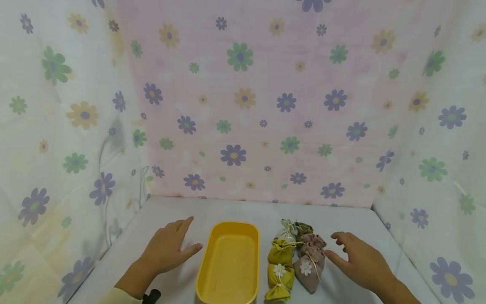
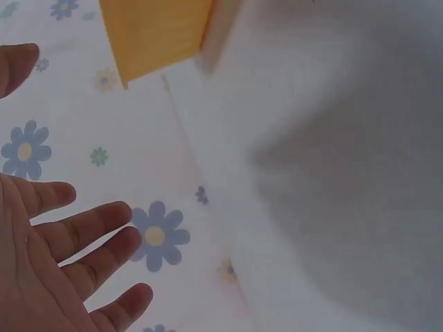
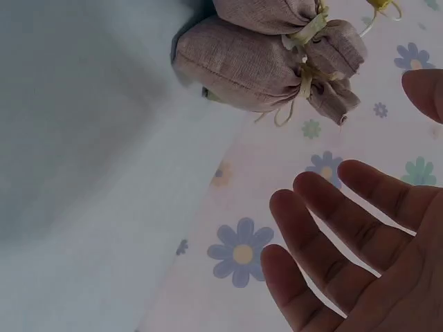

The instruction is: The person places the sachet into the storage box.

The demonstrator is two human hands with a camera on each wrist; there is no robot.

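Note:
My left hand [image 1: 167, 245] is held over the table left of a yellow plastic tray [image 1: 202, 270], thumb and fingers spread and holding nothing. Several small drawstring pouches lie in a cluster right of the tray. At the front are two yellow-green pouches [image 1: 281, 280] and a mauve pouch [image 1: 312, 276], with white flower trims. Behind them sit a pale pouch [image 1: 287, 231] and a dark olive pouch [image 1: 303, 228]. To the right of the cluster is my right hand [image 1: 358, 257], fingers relaxed and nothing in them. The right wrist view shows two mauve pouches [image 3: 235, 66] beyond its fingers.
The white table [image 1: 171, 207] is enclosed by flower-printed cloth at the back [image 1: 262, 80] and on both sides. A cable [image 1: 101, 156] shows along the left cloth. A black strap piece [image 1: 152, 297] sits at my left wrist.

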